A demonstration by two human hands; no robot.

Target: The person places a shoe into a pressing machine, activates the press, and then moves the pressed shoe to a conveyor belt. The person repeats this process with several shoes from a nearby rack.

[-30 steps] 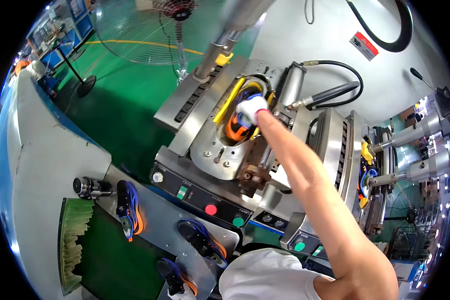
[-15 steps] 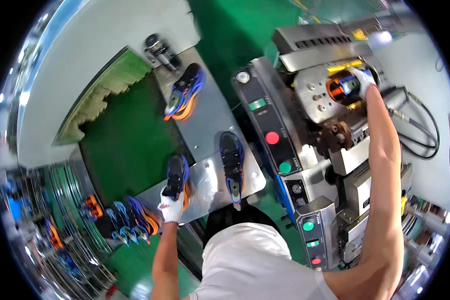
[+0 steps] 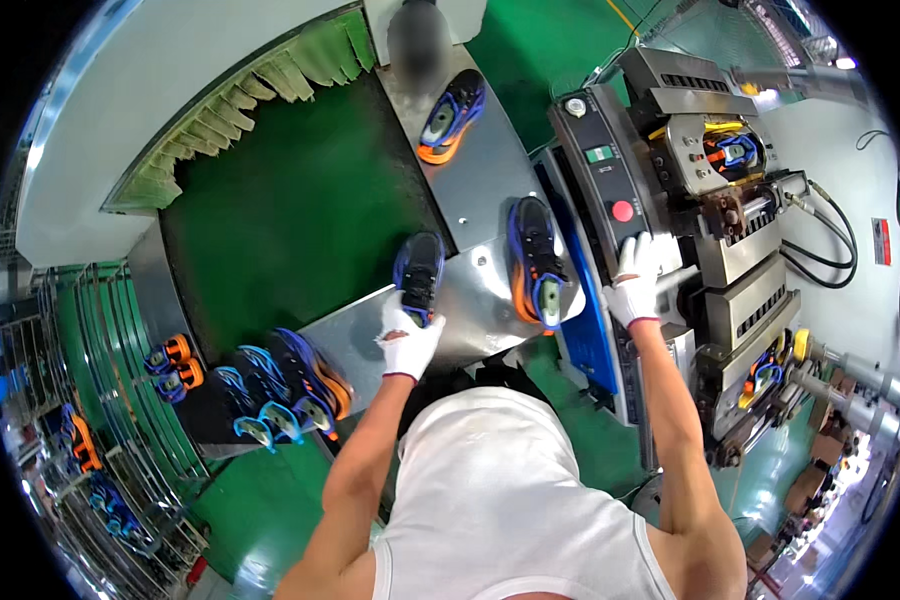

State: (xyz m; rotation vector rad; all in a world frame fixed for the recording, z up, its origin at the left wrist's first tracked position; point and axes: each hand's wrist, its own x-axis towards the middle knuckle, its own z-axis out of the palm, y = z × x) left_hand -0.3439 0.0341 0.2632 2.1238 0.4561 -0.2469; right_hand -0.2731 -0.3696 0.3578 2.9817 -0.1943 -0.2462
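My left hand (image 3: 408,338), in a white glove, grips the near end of a black and blue sneaker (image 3: 419,270) on the metal ledge. My gloved right hand (image 3: 637,282) lies on the lower part of the machine's black control panel (image 3: 604,178), fingers stretched, just below a red button (image 3: 622,211); what is under the fingers is hidden. A sneaker with an orange and blue part showing (image 3: 734,152) sits in the metal clamp of the machine (image 3: 682,155). Another black sneaker with an orange sole (image 3: 539,250) lies on the ledge between my hands.
Farther up the ledge (image 3: 490,180) rests one more sneaker (image 3: 453,115). Several blue and orange sneakers (image 3: 310,375) line the left. A green conveyor belt (image 3: 300,210) runs under a fringed opening (image 3: 260,95). A second clamp holds a shoe (image 3: 768,378) at lower right, beside black hoses (image 3: 850,255).
My right hand has come away from the sneaker in the clamp, down and left onto the control panel. My left hand still holds its sneaker. The whole view has shifted.
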